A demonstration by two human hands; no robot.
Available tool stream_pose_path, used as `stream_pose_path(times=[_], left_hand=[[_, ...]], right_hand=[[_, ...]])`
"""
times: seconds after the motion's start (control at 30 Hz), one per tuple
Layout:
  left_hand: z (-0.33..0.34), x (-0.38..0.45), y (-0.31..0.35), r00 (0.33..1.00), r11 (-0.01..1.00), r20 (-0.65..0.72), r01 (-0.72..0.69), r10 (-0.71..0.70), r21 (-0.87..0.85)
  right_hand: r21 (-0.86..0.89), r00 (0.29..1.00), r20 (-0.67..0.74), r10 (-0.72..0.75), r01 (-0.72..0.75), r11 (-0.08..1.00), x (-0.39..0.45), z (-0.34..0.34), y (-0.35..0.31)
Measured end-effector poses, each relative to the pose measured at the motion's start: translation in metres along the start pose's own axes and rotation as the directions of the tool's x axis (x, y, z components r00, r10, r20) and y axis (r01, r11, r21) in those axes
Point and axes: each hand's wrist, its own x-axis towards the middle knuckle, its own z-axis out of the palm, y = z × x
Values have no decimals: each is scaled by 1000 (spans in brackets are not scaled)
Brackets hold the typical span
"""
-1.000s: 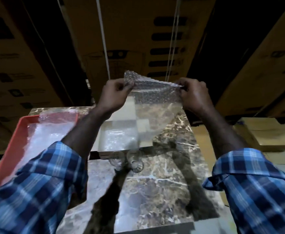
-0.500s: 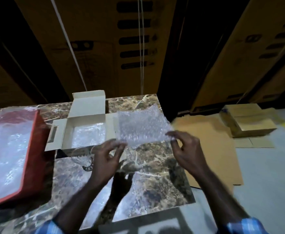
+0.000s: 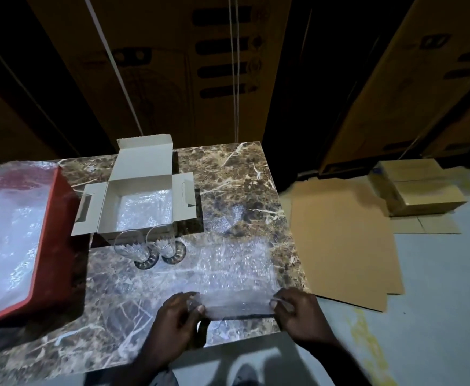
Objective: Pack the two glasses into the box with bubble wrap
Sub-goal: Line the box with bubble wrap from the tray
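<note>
Bubble wrap [image 3: 228, 274], clear and dimpled, is lying spread flat on the marble table [image 3: 228, 174], its near corners being pinched by the left hand [image 3: 176, 321] and right hand [image 3: 298, 316]. Two clear glasses [image 3: 147, 246] are standing just in front of the open white box [image 3: 142, 201], itself lined with wrap.

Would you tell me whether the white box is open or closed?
Open: the white box has its lid and side flaps spread, showing bubble wrap lining its bottom.
</note>
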Motion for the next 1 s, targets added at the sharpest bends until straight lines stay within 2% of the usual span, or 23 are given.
stream_pose_path(times=[0.13,0.23,0.43,0.57,0.7,0.9,1.0], left_hand=[[-1,1,19,995,978,38,95,-90,-186],[6,17,12,980,940,-50,171,-194,-294],[24,44,-12,955,971,-189,214,-230,-103],[32,54,-14,930,969,-277,249,-240,-4],[36,54,-15,921,962,-305,269,-241,51],[39,53,-22,944,955,-301,204,-134,217],[40,51,-19,937,948,-313,229,-153,222]], right_hand=[[292,987,4,164,-157,943,11,4,1],[342,973,26,229,-223,913,27,11,1],[221,971,-89,223,-199,955,60,42,8],[68,982,-60,179,-175,982,77,52,2],[-178,987,-25,161,-163,970,89,55,-2],[-273,987,-51,151,-160,949,89,56,0],[-309,975,-86,206,-223,925,88,53,-1]])
